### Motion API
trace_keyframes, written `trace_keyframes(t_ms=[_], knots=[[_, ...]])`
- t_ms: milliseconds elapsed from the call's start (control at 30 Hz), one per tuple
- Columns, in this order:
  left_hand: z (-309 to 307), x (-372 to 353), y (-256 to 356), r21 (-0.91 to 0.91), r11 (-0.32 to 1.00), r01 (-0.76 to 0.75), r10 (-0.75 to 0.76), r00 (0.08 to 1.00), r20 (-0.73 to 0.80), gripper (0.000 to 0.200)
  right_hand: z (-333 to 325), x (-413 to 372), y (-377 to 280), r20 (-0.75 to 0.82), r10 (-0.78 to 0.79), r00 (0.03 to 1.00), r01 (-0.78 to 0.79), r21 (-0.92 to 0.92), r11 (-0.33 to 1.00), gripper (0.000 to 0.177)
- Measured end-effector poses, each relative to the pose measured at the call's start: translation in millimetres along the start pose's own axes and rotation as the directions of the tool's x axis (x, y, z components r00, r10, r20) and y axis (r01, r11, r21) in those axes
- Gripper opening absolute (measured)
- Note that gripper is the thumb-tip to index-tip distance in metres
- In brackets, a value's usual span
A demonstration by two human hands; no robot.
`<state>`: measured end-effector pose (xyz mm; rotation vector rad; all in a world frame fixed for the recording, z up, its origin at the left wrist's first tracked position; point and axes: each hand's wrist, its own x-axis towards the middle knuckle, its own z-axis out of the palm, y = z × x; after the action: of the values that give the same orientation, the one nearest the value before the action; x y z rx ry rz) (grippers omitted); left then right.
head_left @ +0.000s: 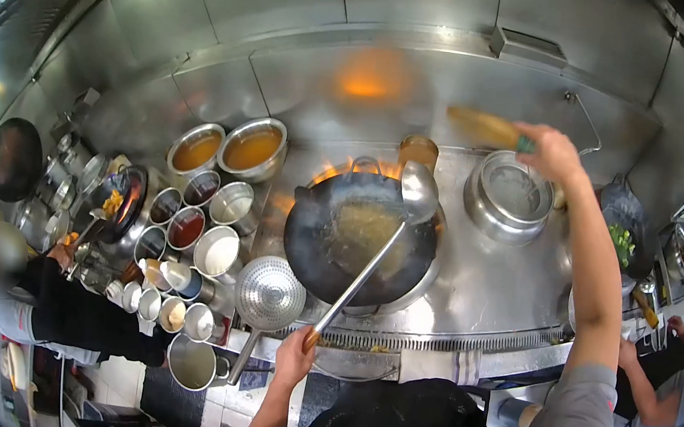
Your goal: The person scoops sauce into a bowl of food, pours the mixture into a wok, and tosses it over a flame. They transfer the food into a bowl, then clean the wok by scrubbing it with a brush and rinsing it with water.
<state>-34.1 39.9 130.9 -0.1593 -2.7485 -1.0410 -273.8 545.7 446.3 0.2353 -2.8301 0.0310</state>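
Observation:
My left hand [295,356] is closed around the wooden grip of a long steel ladle [364,279]. The ladle reaches up across the wok [311,248], its bowl over the wok's upper right edge. Cloudy liquid lies in the wok, and flames rise around its back rim. My right hand [553,155] is raised at the upper right, closed on a bamboo wok brush [487,127]. Motion blurs the brush, which points left, just above a steel pot [507,205] of greyish liquid. A perforated strainer [270,293] lies left of the wok.
Two steel bowls [254,148] of amber liquid stand at the back left. Several seasoning pots [217,251] crowd the left counter. A folded cloth [438,368] lies on the front edge. A co-worker [46,295] works at left; another person's arm [648,383] shows at right.

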Motion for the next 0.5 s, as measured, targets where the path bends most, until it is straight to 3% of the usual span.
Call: trace_keyframes(t_ms=[33,100,133,167,200,233,267,333,367,400,433,467,500], knots=[[0.0,5.4,6.0,0.000,1.000,-0.011,0.011,1.000,-0.002,0.038,0.5,-1.6,1.5,-0.009,0.006,1.000,-0.006,-0.002,1.000,0.066],[2.7,9.0,20.9,-0.036,0.999,0.024,-0.024,1.000,0.015,0.040,9.9,-18.0,1.2,-0.472,-0.002,0.882,0.221,0.410,0.885,0.066],[10.3,6.0,22.8,-0.039,0.999,0.014,-0.013,0.999,0.031,0.040,0.1,-38.1,-1.8,-0.255,-0.239,0.937,0.304,0.254,0.918,0.067],[23.0,5.0,22.9,-0.309,0.950,0.051,-0.034,0.998,0.062,0.041,-21.0,-49.6,-21.8,0.180,-0.213,0.960,0.214,0.014,0.977,0.066],[32.8,7.7,26.0,-0.552,0.829,0.092,-0.045,0.994,0.097,0.043,-36.7,-55.4,-35.8,0.559,-0.046,0.828,0.213,-0.238,0.947,0.066],[26.4,10.0,47.2,-0.714,0.673,0.192,-0.032,0.972,0.231,0.048,-35.7,-64.6,-21.5,0.555,-0.029,0.831,0.193,-0.240,0.952,0.066],[25.1,10.0,53.5,-0.712,0.677,0.188,-0.019,0.971,0.238,0.048,-32.3,-73.3,-1.4,0.485,-0.006,0.875,0.119,-0.202,0.972,0.065],[31.5,16.0,66.4,-0.840,0.305,0.449,0.033,0.876,0.480,0.051,-33.1,-85.8,30.0,0.400,0.026,0.916,0.047,-0.172,0.984,0.064],[35.6,18.7,73.4,-0.843,0.322,0.430,0.044,0.883,0.467,0.052,-47.5,-95.7,19.6,0.134,0.104,0.986,-0.139,0.284,0.949,0.063],[39.9,21.0,79.0,-0.842,0.325,0.431,0.049,0.881,0.470,0.052,-34.2,-103.6,40.8,-0.075,0.295,0.952,-0.158,0.707,0.689,0.062],[42.3,22.1,83.9,-0.836,0.389,0.387,0.052,0.897,0.439,0.048,-26.2,-104.8,40.1,-0.182,0.388,0.904,-0.097,0.796,0.598,0.063],[43.2,21.4,87.2,-0.821,0.454,0.346,0.060,0.908,0.415,0.044,-11.3,-111.0,27.4,-0.352,0.453,0.819,-0.021,0.771,0.637,0.063],[46.2,20.3,87.8,-0.809,0.465,0.360,0.064,0.897,0.436,0.044,-13.3,-123.0,29.3,-0.258,0.180,0.949,-0.016,0.533,0.846,0.060]])
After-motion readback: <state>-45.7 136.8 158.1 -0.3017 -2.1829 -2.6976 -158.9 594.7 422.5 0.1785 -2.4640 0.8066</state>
